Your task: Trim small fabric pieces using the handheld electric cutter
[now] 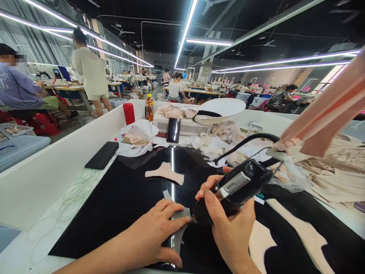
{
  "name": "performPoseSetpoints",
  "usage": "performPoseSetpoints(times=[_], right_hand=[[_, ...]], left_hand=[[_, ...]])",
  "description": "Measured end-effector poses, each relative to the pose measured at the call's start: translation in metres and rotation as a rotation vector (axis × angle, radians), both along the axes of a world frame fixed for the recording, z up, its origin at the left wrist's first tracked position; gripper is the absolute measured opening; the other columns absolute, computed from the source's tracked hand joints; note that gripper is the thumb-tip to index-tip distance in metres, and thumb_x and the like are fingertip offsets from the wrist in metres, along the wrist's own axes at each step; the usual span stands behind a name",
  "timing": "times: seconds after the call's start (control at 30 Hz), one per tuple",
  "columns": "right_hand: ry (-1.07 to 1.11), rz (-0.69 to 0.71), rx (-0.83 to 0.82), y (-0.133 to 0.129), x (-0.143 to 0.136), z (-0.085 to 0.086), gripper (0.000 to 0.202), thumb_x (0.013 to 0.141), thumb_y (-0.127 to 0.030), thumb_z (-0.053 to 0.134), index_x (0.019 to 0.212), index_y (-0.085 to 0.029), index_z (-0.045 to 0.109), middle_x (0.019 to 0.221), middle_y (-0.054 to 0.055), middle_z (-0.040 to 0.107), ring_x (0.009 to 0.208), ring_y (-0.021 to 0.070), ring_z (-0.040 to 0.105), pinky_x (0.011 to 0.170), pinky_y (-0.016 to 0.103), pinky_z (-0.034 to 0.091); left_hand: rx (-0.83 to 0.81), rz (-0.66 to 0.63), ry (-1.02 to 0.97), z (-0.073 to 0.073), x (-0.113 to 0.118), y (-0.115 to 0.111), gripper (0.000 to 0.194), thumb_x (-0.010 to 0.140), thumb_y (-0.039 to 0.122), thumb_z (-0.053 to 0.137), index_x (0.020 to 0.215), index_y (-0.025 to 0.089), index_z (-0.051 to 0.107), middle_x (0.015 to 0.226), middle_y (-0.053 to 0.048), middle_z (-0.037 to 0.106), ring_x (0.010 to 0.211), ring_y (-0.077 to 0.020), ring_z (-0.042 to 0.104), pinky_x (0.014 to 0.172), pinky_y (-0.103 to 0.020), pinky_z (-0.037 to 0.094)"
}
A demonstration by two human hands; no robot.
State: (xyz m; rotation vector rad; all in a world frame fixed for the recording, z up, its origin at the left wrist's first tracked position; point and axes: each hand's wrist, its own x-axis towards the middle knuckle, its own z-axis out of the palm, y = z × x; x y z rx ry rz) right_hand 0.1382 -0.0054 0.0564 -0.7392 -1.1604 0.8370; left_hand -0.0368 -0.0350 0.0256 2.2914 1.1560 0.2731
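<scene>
My right hand (pixel 232 232) grips a black corded hand tool (pixel 248 179) with a metal plate on its side. The tool's pointed lower end is beside my left fingertips, at the edge of a translucent grey piece (pixel 178 241). On that piece my left hand (pixel 155 230) lies with fingers spread, pressing it against the glossy black board (pixel 114 213). Farther back on the board is a small peach fabric piece (pixel 165 173). More peach cut pieces (pixel 299 232) lie to the right, partly behind my right hand. Whether the tool's tip touches the translucent piece I cannot tell.
Peach fabric strips (pixel 327 102) hang at upper right beside the tool's cord (pixel 245 142). Fabric piles (pixel 333 179) crowd the right. A black phone (pixel 102 155), plastic bag (pixel 137 137) and drink bottle (pixel 149 108) stand near the white side wall (pixel 71 163). Co-workers are beyond.
</scene>
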Motion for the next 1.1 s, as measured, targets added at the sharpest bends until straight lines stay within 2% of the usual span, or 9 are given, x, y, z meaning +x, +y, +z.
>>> performPoseSetpoints(times=[0.37, 0.6, 0.8, 1.0, 1.1], right_hand=[[0.008, -0.019, -0.026, -0.003, 0.000, -0.002, 0.047, 0.087, -0.023, 0.076, 0.127, -0.029, 0.053, 0.088, -0.003, 0.066, 0.069, 0.0151, 0.066, 0.069, 0.032, 0.058], [0.027, 0.110, 0.010, -0.011, 0.000, -0.007, 0.047, 0.091, -0.021, 0.072, 0.131, -0.034, 0.051, 0.091, -0.002, 0.064, 0.070, 0.0146, 0.065, 0.067, 0.032, 0.059], [0.024, 0.112, 0.002, -0.012, -0.001, -0.007, 0.046, 0.093, -0.019, 0.070, 0.131, -0.033, 0.049, 0.091, -0.002, 0.063, 0.069, 0.0143, 0.065, 0.066, 0.030, 0.060], [0.087, 0.127, -0.061, -0.020, -0.004, -0.005, 0.048, 0.091, -0.028, 0.075, 0.131, -0.034, 0.050, 0.090, -0.002, 0.062, 0.070, 0.0149, 0.063, 0.064, 0.030, 0.057], [0.118, 0.132, -0.100, -0.027, -0.008, -0.006, 0.048, 0.090, -0.035, 0.077, 0.130, -0.034, 0.050, 0.089, -0.002, 0.061, 0.068, 0.0141, 0.060, 0.064, 0.029, 0.054]], left_hand=[[0.008, -0.009, 0.005, -0.001, -0.001, 0.000, 0.084, 0.077, 0.051, 0.087, 0.151, 0.030, 0.052, 0.154, -0.014, 0.048, 0.141, -0.0400, 0.043, 0.114, -0.057, 0.042], [0.016, -0.008, -0.037, -0.007, -0.002, 0.001, 0.086, 0.075, 0.051, 0.089, 0.150, 0.031, 0.053, 0.153, -0.014, 0.048, 0.140, -0.0407, 0.042, 0.115, -0.058, 0.041], [0.015, -0.002, -0.056, -0.009, -0.002, 0.000, 0.087, 0.073, 0.049, 0.090, 0.150, 0.030, 0.053, 0.153, -0.015, 0.048, 0.139, -0.0410, 0.043, 0.114, -0.059, 0.041], [0.029, -0.012, -0.041, -0.006, -0.002, 0.000, 0.083, 0.074, 0.047, 0.090, 0.147, 0.027, 0.056, 0.151, -0.015, 0.050, 0.139, -0.0399, 0.044, 0.114, -0.057, 0.041], [0.043, -0.018, -0.059, -0.007, -0.002, 0.000, 0.082, 0.075, 0.047, 0.090, 0.148, 0.031, 0.056, 0.149, -0.013, 0.052, 0.137, -0.0388, 0.045, 0.113, -0.056, 0.042]])
